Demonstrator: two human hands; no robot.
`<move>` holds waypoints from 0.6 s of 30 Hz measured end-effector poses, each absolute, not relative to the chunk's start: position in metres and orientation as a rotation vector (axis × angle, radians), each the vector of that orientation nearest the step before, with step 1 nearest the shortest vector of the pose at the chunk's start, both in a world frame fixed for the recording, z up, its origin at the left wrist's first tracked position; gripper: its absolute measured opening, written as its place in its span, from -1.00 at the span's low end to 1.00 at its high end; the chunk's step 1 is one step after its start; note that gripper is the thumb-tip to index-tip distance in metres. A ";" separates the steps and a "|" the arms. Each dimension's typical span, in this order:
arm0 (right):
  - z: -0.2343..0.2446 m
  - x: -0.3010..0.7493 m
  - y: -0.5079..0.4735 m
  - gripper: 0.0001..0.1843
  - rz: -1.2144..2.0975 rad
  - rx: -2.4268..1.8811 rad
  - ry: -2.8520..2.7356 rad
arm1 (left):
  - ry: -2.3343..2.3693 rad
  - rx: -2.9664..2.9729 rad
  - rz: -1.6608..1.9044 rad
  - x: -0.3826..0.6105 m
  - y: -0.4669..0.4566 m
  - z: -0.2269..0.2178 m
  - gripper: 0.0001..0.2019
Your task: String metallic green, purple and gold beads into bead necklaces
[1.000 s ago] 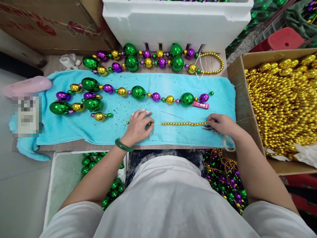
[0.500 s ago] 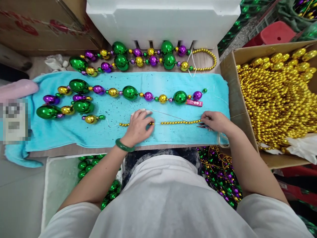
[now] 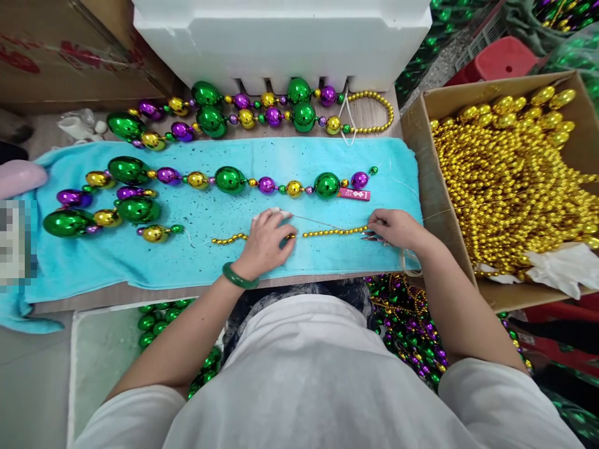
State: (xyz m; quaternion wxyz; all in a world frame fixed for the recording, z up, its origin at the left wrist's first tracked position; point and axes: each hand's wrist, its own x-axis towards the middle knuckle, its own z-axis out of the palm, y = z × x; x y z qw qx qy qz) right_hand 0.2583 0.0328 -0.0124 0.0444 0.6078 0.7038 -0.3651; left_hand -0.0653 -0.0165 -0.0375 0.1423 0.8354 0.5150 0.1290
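Note:
On the turquoise towel (image 3: 224, 259), my left hand (image 3: 269, 240), with a green bangle (image 3: 239, 276) on its wrist, pinches a string of small gold beads (image 3: 330, 232). White wrapping shows on a finger. Loose gold beads trail to its left, and a short bare gap shows to its right. My right hand (image 3: 390, 227) is closed at the right end of that string; slim metal tips, perhaps scissors, show under its fingers. A thin needle-like line runs between the hands. Above lies a green, purple and gold bead strand (image 3: 229, 179) with a pink tag (image 3: 354, 194).
A finished-looking bead necklace (image 3: 304, 116) lies behind the towel, against a white foam box (image 3: 285, 53). To the right stands a cardboard box (image 3: 416, 128) full of gold beads (image 3: 510, 187). More beads (image 3: 412, 324) lie below the table edge. A red stool (image 3: 505, 59) stands at back right.
My left hand has moved slightly right along the gold string, so more beads show to its left and the bare gap is shorter. My right hand keeps its grip. The whole view has shifted.

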 end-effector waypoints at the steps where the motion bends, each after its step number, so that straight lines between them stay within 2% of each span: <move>1: -0.012 0.258 0.033 -0.87 -1.115 1.857 2.148 | 1.509 2.406 0.363 -0.071 -0.018 -0.037 -0.84; 6: -0.012 0.258 0.034 -0.88 -1.105 1.856 2.152 | 1.577 2.383 0.333 -0.082 -0.022 -0.032 -0.83; 10: -0.014 0.259 0.034 -0.87 -1.091 1.846 2.177 | 1.513 2.390 0.366 -0.054 -0.019 -0.034 -0.75; 18: -0.011 0.258 0.033 -0.87 -1.101 1.838 2.196 | 1.493 2.420 0.361 -0.048 -0.015 -0.037 -0.84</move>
